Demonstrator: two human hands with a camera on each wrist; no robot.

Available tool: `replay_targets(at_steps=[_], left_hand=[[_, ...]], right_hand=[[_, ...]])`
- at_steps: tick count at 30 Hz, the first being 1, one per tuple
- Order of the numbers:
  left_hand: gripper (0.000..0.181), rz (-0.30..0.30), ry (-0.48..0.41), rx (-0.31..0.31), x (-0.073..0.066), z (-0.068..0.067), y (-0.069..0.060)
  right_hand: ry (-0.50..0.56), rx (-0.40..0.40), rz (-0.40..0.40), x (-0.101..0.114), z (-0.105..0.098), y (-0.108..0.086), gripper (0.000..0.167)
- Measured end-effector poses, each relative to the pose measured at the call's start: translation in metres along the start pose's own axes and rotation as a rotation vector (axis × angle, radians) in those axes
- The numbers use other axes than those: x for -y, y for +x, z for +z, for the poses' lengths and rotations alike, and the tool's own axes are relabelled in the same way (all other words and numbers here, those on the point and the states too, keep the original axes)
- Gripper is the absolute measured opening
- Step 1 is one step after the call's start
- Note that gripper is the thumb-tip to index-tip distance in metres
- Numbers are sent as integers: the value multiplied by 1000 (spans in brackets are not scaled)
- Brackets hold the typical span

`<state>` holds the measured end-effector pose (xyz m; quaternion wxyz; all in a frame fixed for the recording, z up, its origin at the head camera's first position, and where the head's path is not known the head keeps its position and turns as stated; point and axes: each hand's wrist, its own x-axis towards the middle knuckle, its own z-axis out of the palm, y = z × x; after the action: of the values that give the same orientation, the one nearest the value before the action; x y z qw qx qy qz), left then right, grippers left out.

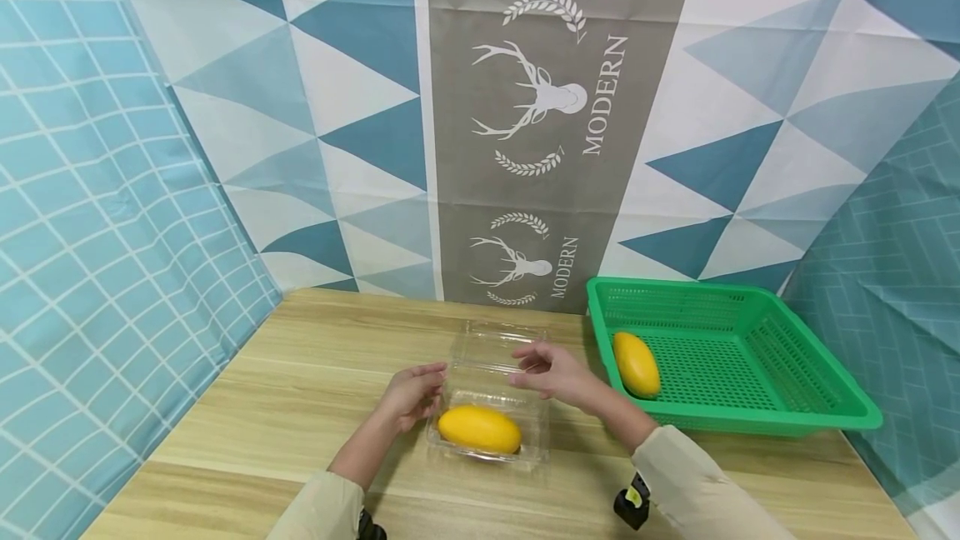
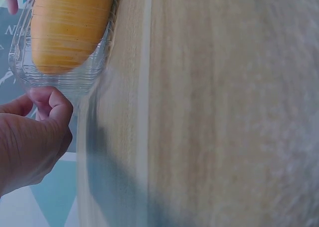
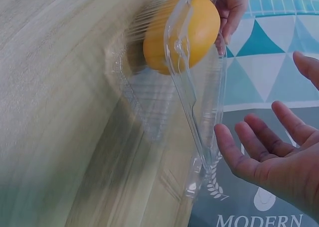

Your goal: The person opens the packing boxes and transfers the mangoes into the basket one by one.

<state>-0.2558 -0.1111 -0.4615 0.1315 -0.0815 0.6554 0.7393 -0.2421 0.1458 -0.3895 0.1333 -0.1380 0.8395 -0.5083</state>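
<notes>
A clear plastic clamshell box (image 1: 534,433) stands on the table with its lid (image 1: 491,346) folded back toward the wall. Inside lies a yellow mango (image 1: 480,429), on its side near the front wall of the box. At the left side of the box, my left hand (image 1: 414,394) pinches the rim between thumb and curled index finger, plainest in the left wrist view (image 2: 37,132). My right hand (image 1: 555,373) hovers over the right side near the lid hinge. Its fingers (image 3: 256,142) are spread and hold nothing in the right wrist view.
To the right, a green plastic basket (image 1: 757,419) holds a second yellow mango (image 1: 637,365) against its left wall. Patterned cloth (image 1: 360,107) covers the wall behind the wooden table (image 1: 285,407). A blue checked cloth (image 1: 112,215) hangs along the left.
</notes>
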Motion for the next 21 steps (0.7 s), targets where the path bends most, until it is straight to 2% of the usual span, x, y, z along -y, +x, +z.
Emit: replay_targets(at_steps=[21], left_hand=[[41, 4, -10, 22, -2, 0, -5]], right_hand=[[22, 48, -34, -6, 13, 4, 55]])
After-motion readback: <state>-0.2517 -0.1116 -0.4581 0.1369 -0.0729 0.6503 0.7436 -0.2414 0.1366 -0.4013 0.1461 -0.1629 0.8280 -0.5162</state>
